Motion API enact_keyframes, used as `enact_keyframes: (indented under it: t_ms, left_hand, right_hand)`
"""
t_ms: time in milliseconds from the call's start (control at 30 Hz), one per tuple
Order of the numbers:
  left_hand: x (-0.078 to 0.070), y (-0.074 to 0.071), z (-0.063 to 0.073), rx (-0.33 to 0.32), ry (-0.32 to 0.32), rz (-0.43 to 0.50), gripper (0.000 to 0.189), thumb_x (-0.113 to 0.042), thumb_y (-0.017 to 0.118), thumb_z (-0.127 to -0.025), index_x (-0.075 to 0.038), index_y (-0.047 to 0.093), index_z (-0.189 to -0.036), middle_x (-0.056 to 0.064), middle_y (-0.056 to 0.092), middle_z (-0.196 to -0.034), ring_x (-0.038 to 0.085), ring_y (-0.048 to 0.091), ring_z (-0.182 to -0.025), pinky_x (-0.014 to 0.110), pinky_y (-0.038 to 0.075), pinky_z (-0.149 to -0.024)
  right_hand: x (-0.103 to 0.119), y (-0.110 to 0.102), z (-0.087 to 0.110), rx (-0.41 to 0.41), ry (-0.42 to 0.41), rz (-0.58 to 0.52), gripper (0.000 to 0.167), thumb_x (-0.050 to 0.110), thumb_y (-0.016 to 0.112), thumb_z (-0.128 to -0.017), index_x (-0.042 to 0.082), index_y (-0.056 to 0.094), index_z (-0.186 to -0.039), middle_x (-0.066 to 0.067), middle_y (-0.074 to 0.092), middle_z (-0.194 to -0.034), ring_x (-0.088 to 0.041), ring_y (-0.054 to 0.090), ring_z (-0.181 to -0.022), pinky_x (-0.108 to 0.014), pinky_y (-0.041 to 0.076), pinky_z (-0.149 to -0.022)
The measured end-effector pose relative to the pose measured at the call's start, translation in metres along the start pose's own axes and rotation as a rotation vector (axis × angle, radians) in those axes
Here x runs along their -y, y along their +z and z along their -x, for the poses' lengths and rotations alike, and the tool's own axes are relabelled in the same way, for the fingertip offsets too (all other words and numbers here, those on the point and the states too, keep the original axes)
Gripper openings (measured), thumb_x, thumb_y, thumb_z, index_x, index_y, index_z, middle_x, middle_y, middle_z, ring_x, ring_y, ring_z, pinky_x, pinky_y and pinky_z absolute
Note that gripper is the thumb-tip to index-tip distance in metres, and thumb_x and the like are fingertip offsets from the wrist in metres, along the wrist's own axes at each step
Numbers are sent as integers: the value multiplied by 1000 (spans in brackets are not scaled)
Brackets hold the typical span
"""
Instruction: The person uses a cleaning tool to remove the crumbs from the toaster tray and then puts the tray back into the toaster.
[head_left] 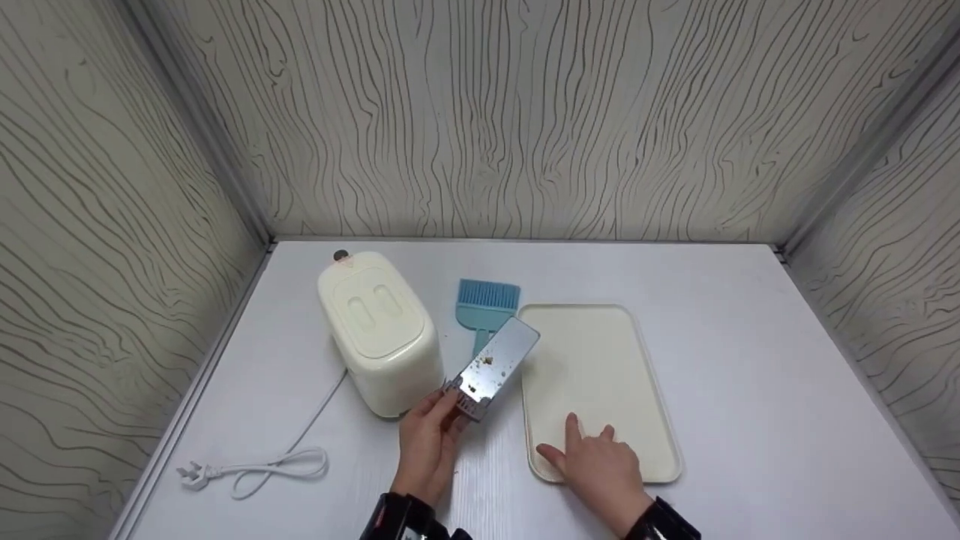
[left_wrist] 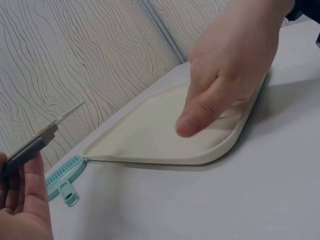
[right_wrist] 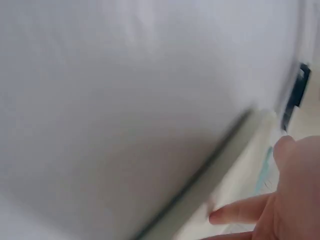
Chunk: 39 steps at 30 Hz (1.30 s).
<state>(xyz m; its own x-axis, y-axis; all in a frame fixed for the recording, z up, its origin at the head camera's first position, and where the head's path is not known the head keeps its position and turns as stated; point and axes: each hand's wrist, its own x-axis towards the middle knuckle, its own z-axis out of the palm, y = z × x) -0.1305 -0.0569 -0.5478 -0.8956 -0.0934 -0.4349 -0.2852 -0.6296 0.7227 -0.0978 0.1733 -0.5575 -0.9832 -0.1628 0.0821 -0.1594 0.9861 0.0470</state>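
Note:
My left hand (head_left: pixel 427 454) grips the grey end of a shiny metal crumb tray (head_left: pixel 504 358), held above the table with brown crumbs on its surface. Its far end points up and to the right, covering part of a teal brush's handle in the head view. My right hand (head_left: pixel 604 472) is over the near edge of a cream tray (head_left: pixel 592 367), index finger stretched forward, nothing in its grasp. Whether it touches the tray, I cannot tell. Left of the crumb tray stands a cream toaster (head_left: pixel 382 322) with a lid on top.
The teal brush (head_left: pixel 487 300) lies behind the crumb tray, bristles toward the back wall (head_left: pixel 525 135). A white cord (head_left: pixel 300 457) with a plug (head_left: pixel 195 475) lies at the left of the white table (head_left: pixel 780 420). Patterned panels stand on the left and right sides.

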Motion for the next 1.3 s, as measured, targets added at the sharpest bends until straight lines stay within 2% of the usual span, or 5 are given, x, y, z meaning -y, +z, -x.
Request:
enact_keyframes:
  t_ms: [133, 267, 433, 833, 1300]
  left_hand:
    - [-1, -1, 0, -2, 7, 5, 52, -13, 67, -99, 12, 45, -138, 22, 54, -134, 22, 61, -113, 31, 55, -98]
    - [-3, -2, -1, 10, 13, 12, 53, -13, 67, -99, 12, 44, -140, 22, 53, -136, 23, 60, -115, 31, 54, -99]
    - [-6, -1, -1, 25, 21, 12, 56, -15, 67, -99, 12, 43, -142, 23, 51, -138, 23, 59, -117, 32, 53, -102]
    - [-8, -2, -2, 52, 53, 26, 47, -14, 65, -101, 11, 48, -138, 18, 58, -130, 20, 62, -112, 31, 54, -99]
    - [-9, 0, -4, 55, 67, 39, 45, -11, 64, -100, 13, 48, -136, 18, 59, -130, 21, 63, -111, 31, 55, -99]
  right_hand:
    - [-7, -9, -6, -9, -54, -82, 59, 53, 61, -98, 3, 65, -128, -19, 66, -84, -35, 67, -70, -45, 52, -47]
    - [-8, -8, -16, 27, -167, -225, 52, 40, 63, -100, 0, 61, -134, -23, 68, -122, -43, 67, -107, -54, 59, -78]
    - [1, -1, -32, 45, -348, -265, 51, 28, 63, -101, 0, 55, -143, -25, 55, -145, -47, 51, -134, -55, 47, -107]
    - [35, 8, -71, -23, -525, -98, 51, -4, 48, -99, 0, 45, -151, -22, 43, -156, -45, 43, -141, -54, 42, -113]
    - [51, 27, -87, -181, -565, -71, 37, 9, 57, -97, 2, 65, -133, -19, 63, -137, -38, 58, -129, -50, 47, -110]
